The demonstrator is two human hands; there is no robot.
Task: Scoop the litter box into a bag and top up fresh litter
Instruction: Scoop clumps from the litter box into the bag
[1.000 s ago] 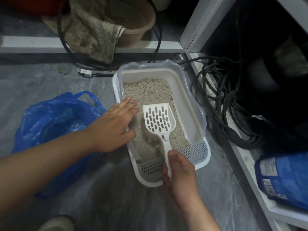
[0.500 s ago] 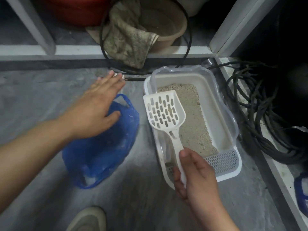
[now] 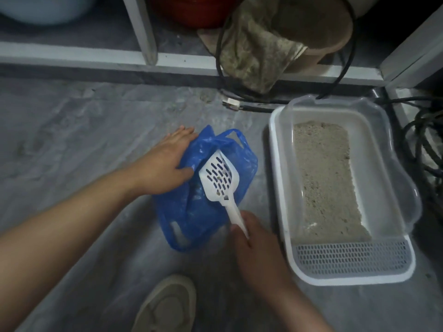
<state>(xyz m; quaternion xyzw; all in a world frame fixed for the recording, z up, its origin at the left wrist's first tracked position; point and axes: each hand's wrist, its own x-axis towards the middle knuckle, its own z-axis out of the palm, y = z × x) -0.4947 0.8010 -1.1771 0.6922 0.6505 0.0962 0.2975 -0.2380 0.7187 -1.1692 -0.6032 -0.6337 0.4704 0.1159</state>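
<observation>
A white litter box (image 3: 278,188) with grey litter (image 3: 326,178) sits on the floor at the right. Left of it lies a blue plastic bag (image 3: 211,212). My right hand (image 3: 259,250) grips the handle of a white slotted scoop (image 3: 219,178), whose head points into the bag's mouth with a few small clumps on it. My left hand (image 3: 163,166) rests on the bag's left edge, its thumb hooked in the opening and its fingers straight along the outside.
A white shelf frame (image 3: 167,61) runs along the back with a tan basin (image 3: 318,32), a dirty cloth (image 3: 254,49) and black cables (image 3: 422,144). My shoe (image 3: 167,305) is at the bottom. Grey floor (image 3: 72,140) lies to the left.
My right hand has carried the scoop left from over the litter box to the bag's mouth. My left hand has come down from above the bag onto its edge.
</observation>
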